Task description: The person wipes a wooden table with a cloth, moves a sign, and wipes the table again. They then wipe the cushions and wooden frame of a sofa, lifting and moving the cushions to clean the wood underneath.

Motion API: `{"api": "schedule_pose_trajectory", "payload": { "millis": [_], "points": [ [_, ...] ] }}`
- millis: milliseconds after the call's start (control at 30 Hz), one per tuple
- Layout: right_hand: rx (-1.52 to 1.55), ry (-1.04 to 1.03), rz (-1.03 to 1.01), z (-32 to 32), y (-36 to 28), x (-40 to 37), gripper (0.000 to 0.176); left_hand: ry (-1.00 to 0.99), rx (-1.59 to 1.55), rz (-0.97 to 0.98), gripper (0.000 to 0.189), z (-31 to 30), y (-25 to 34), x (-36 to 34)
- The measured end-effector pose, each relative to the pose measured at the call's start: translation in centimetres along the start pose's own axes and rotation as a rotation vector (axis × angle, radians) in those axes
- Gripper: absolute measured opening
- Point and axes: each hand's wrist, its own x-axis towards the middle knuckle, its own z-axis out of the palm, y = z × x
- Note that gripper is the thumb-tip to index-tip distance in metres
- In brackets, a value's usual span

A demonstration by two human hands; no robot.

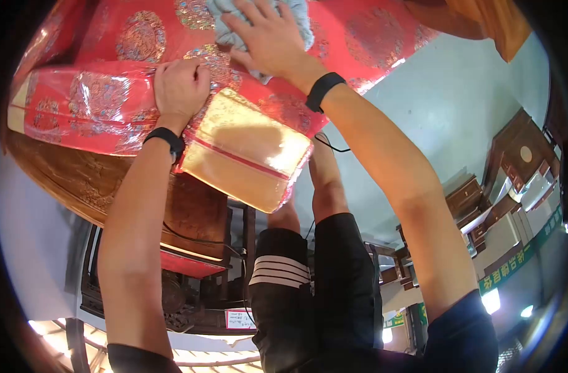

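Note:
My left hand [181, 90] is closed on the red patterned cover [259, 96], which has a shiny, clear plastic-like surface. Its fingers are curled down on the cover beside a gold, box-shaped end [247, 146] with a red stripe. Farther up and to the right, my right hand [265, 37] lies with its fingers spread on a bunched light-blue cloth [299, 22]. The cloth rests on the red cover. Dark bands circle both wrists.
Carved brown wood [79, 171] shows under the cover at the left, and more wood [495, 25] juts in at the top right. A black cable [194, 235] runs below the gold end. Wooden furniture [523, 152] stands at the right, beyond the pale floor [421, 99].

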Motion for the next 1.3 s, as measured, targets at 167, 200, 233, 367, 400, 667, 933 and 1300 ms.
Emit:
{"api": "schedule_pose_trajectory", "payload": {
  "millis": [167, 200, 233, 367, 400, 667, 933, 1300],
  "points": [
    [0.031, -0.186, -0.241, -2.8, 3.8, -6.1, 0.072, 0.02, -0.017, 0.014, 0.021, -0.2, 0.1, -0.1],
    [0.018, -0.217, -0.217, -4.0, 5.8, -7.9, 0.077, 0.02, -0.018, 0.015, 0.021, -0.3, 0.4, -0.2],
    [0.004, -0.246, -0.196, -5.2, 7.9, -9.3, 0.081, 0.029, -0.02, 0.016, 0.021, -0.6, 0.6, -0.2],
    [0.054, -0.101, -0.07, -7.1, 14.8, -13.2, 0.082, 0.023, -0.06, 0.033, 0.016, -3.8, 2.1, -2.2],
    [-0.031, -0.125, -0.029, -7.2, 14.7, -13.2, 0.081, 0.001, -0.077, 0.038, 0.014, -5.2, 2.2, -3.8],
    [-0.093, -0.112, 0.047, -6.3, 13.3, -13.2, 0.079, -0.257, 0.109, 0.129, 0.062, -14.3, -2.1, -10.8],
    [-0.123, -0.112, 0.049, -5.9, 13.4, -13.1, 0.085, 0.482, 0.142, -0.501, 0.077, -8.1, -13.1, -10.6],
    [-0.302, -0.247, -0.092, -4.7, 6.6, -4.2, 0.083, 0.741, 0.09, -0.313, 0.071, -3.8, -16.6, -10.5]
  ]
}}
